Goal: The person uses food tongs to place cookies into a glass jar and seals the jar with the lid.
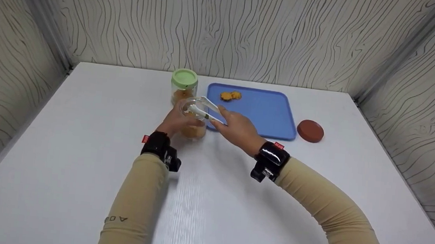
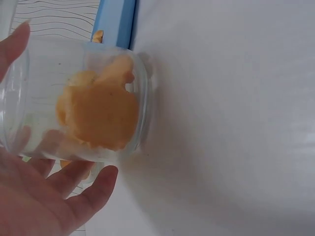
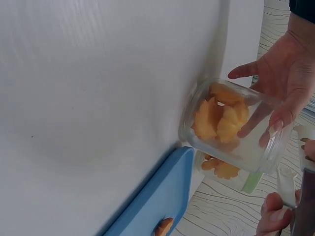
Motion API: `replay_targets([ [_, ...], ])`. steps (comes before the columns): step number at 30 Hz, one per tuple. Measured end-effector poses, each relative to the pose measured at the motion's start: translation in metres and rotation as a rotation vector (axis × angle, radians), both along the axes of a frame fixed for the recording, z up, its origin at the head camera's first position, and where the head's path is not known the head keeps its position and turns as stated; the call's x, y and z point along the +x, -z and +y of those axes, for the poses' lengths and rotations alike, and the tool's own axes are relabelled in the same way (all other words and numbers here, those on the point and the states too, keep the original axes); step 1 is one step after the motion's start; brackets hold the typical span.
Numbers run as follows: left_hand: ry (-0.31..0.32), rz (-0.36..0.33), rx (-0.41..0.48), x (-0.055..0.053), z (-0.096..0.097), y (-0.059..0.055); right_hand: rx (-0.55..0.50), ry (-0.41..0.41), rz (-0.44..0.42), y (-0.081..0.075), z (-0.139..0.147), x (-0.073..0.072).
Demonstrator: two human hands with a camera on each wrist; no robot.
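My left hand (image 1: 174,119) holds a clear jar (image 1: 193,133), thumb on one side and fingers along the other. Orange-yellow scalloped cookies (image 2: 103,118) lie at the bottom of this jar, which has no lid on it. In my right hand (image 1: 240,128) is a pair of white tongs (image 1: 214,105), pinched between thumb and fingers. The tongs' arms are spread, and their tips overlap the jar's mouth in the head view. By the right wrist view, the tongs' end (image 3: 286,186) is close to the jar's rim, with no cookie visible between the arms.
Behind the held jar stands another jar with a green lid (image 1: 185,78) and cookies inside. A blue tray (image 1: 264,116) at the back carries two cookies (image 1: 230,96) near its upper left corner. Right of the tray lies a reddish-brown lid (image 1: 310,131). Patterned panels border the white table.
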State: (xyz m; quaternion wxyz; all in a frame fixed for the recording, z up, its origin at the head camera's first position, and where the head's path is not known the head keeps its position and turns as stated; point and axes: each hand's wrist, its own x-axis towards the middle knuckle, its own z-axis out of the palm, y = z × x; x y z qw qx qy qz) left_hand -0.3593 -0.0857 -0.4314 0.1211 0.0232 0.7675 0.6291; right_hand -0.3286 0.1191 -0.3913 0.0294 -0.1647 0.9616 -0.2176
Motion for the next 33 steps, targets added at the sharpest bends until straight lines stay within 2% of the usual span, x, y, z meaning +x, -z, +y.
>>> replay_targets([
  [6, -0.005, 0.002, -0.021, -0.002, 0.001, 0.001, -0.032, 0.029, 0.005, 0.000, 0.009, -0.002],
  [15, -0.004, -0.023, -0.018, 0.000, 0.000, -0.001, -0.031, 0.062, -0.033, 0.007, 0.022, -0.004],
  [19, -0.008, -0.045, -0.031, 0.000, 0.000, -0.001, -0.033, 0.074, -0.012, 0.008, 0.029, -0.005],
  [23, -0.008, -0.039, -0.021, 0.001, 0.000, -0.001, -0.022, 0.085, 0.000, 0.011, 0.036, -0.009],
  [24, 0.000, -0.041, -0.008, 0.003, 0.000, -0.005, -0.020, 0.089, 0.000, 0.012, 0.038, -0.010],
  [30, 0.003, -0.046, -0.003, 0.001, -0.001, -0.004, -0.011, 0.116, -0.020, 0.022, 0.050, -0.019],
  [31, -0.002, -0.038, -0.010, -0.001, -0.001, 0.000, -0.010, 0.120, -0.026, 0.024, 0.052, -0.020],
  [33, 0.000, -0.036, -0.009, -0.001, -0.001, -0.002, -0.008, 0.128, -0.028, 0.028, 0.054, -0.022],
])
